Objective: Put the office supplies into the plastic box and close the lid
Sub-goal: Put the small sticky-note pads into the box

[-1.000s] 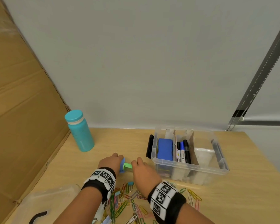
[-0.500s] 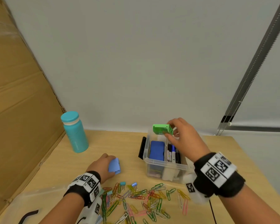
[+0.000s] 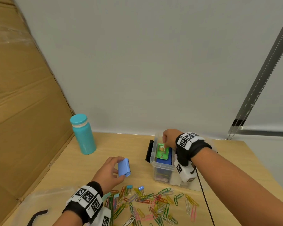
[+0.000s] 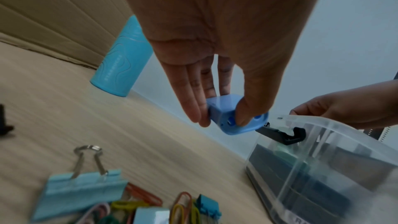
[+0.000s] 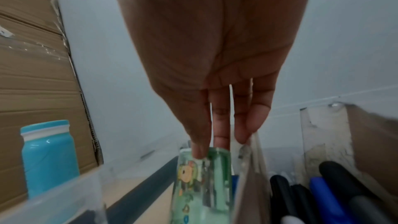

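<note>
The clear plastic box stands open at the middle right of the wooden table. My right hand reaches into its left compartment and pinches the top end of a small green case, which lies on a blue eraser. In the right wrist view the thumb and a finger hold the green case beside the markers. My left hand holds a small blue case just above the table, left of the box, pinched between thumb and fingers.
Several coloured paper clips and binder clips are scattered in front of the box. The clear lid lies at the table's front left. A teal bottle stands at the back left, by a cardboard wall. A black latch hangs on the box's left end.
My right hand has brought the green case from above the box down into the left compartment. The left hand has lifted and turned the blue case.
</note>
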A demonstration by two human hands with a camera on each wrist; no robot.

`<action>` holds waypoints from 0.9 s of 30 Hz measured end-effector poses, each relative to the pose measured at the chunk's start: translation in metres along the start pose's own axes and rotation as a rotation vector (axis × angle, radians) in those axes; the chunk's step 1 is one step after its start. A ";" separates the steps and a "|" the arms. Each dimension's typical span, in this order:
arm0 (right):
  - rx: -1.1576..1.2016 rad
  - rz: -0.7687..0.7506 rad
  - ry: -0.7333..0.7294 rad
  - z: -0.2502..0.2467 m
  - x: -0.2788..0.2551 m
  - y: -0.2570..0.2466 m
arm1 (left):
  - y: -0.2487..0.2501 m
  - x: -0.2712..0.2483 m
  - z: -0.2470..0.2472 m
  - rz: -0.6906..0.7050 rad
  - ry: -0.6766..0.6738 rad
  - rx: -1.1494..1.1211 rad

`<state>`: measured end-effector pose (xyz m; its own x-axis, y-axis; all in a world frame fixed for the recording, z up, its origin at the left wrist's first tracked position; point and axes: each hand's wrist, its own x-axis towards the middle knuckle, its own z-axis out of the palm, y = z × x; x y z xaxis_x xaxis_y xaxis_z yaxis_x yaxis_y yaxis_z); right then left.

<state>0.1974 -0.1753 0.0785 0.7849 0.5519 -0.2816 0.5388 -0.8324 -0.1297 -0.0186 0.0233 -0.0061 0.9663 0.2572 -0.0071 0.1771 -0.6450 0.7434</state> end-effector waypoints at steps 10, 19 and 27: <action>0.147 -0.038 0.133 0.000 -0.045 0.000 | 0.007 -0.012 0.006 0.040 0.024 -0.108; 1.096 -0.221 -0.090 0.010 -0.108 -0.017 | 0.106 0.006 0.019 0.339 0.048 -0.336; 1.154 0.030 0.198 0.005 -0.091 0.012 | 0.113 0.056 0.055 0.256 -0.001 0.163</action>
<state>0.1309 -0.2352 0.0982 0.8814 0.4446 -0.1598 0.0017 -0.3412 -0.9400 0.0662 -0.0751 0.0404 0.9837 0.0703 0.1657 -0.0449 -0.7957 0.6040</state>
